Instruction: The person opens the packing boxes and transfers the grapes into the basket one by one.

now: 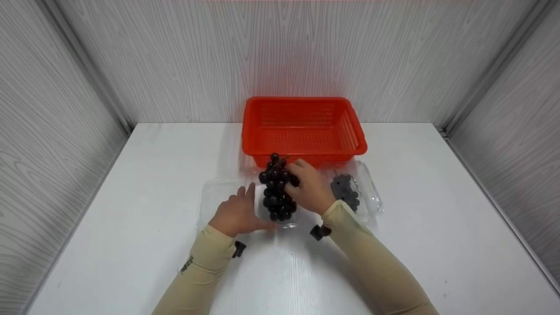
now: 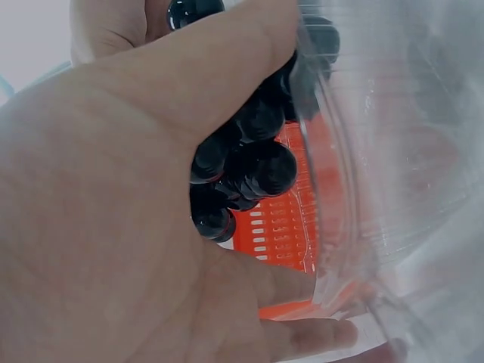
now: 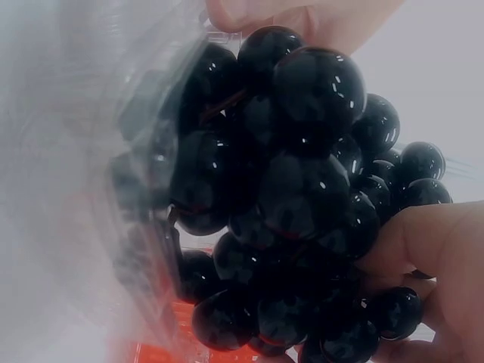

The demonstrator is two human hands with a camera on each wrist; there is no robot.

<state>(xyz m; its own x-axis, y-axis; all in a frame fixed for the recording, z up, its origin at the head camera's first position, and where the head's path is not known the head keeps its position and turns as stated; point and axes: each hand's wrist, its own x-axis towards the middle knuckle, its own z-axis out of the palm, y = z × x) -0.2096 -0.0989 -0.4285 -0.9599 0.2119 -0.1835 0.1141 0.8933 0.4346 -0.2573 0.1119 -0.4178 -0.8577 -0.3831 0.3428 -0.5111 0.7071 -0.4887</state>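
- Clock directions are from the bunch of grapes (image 1: 274,199), mid-frame in the head view, between 2 hands and over a clear container (image 1: 289,225); whether the bunch rests on its base, I cannot tell.
- Nearest, at 8 o'clock: the left hand (image 1: 238,214), thumb and fingers spread along the clear plastic. It would serve best as a light brace; squeezing could buckle the thin wall.
- At 3 o'clock: the right hand (image 1: 309,188), fingertips pinching the side of the bunch. A hold near the stem, moved slowly and kept level, should spare the grapes from being pulled loose or caught on the rim.
- The grapes are round, glossy and almost black, with small white highlights, packed into a long cluster running from 12 to 6 o'clock. A bit of brownish stem shows among them in the right wrist view.
- Farther out at 3 o'clock: a dull grey, grape-like shape (image 1: 344,191) in or under clear plastic; too unclear to say which.
- Beyond, toward 1 o'clock: a red perforated basket (image 1: 302,153) on the white tabletop (image 1: 415,183), before a pale wood-grain wall (image 1: 350,52).
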